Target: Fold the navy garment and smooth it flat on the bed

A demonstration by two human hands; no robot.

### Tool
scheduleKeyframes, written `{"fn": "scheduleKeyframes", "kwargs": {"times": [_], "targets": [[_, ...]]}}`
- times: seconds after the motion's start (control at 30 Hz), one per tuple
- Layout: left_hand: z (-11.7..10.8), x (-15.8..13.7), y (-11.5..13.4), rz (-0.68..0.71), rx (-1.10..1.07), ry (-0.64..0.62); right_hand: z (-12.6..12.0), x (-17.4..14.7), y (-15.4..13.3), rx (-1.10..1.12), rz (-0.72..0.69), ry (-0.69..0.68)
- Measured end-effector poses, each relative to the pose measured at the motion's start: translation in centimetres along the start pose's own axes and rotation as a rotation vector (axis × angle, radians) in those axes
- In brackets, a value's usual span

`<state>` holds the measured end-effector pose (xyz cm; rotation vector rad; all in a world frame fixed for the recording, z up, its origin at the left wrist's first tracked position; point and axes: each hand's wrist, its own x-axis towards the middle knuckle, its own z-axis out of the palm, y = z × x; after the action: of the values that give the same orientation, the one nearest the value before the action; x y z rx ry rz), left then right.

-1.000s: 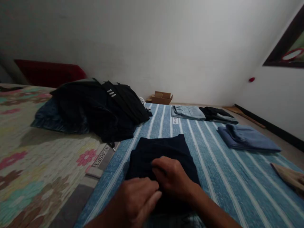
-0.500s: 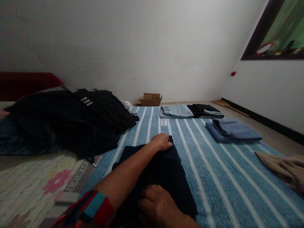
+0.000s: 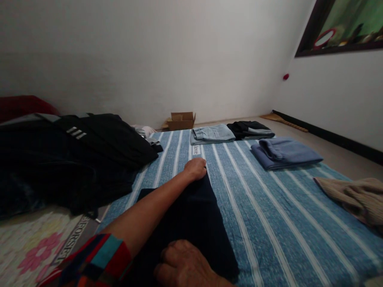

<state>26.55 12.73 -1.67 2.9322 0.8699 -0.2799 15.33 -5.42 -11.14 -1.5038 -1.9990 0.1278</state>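
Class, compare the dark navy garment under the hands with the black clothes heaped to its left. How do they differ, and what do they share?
The navy garment lies flat in a neat fold; the black pile is a loose, bulky heap. The left hand and right hand rest on the navy garment; no hand touches the pile. The pile shows white stripes; the navy garment looks plain. Both are dark clothing.

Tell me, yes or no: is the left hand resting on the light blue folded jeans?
No. The left hand grips the far edge of the dark navy garment, while the light blue folded jeans lie further off, untouched.
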Motion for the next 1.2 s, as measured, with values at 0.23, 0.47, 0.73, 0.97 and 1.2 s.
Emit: {"fn": "scheduleKeyframes", "kwargs": {"times": [0.23,0.47,0.73,0.97,1.2], "targets": [[3.0,0.5,-0.6,0.066,-0.043,0.098,-0.3,-0.2,-0.2,0.015,0.015,0.023],[4.5,1.1,-1.4,0.113,-0.088,0.169,0.2,-0.2,0.0,0.024,0.0,0.023],[1.7,-0.9,-2.1,0.178,-0.141,0.202,-0.7,-0.4,-0.1,0.05,0.009,-0.02],[0.1,-11.5,-3.2,0.23,-0.08,0.179,-4.9,-0.2,-0.5,0.253,0.022,0.034],[4.9,-20.7,-4.6,0.122,0.017,0.223,-8.3,2.0,2.3,-0.108,0.299,0.061]]}}
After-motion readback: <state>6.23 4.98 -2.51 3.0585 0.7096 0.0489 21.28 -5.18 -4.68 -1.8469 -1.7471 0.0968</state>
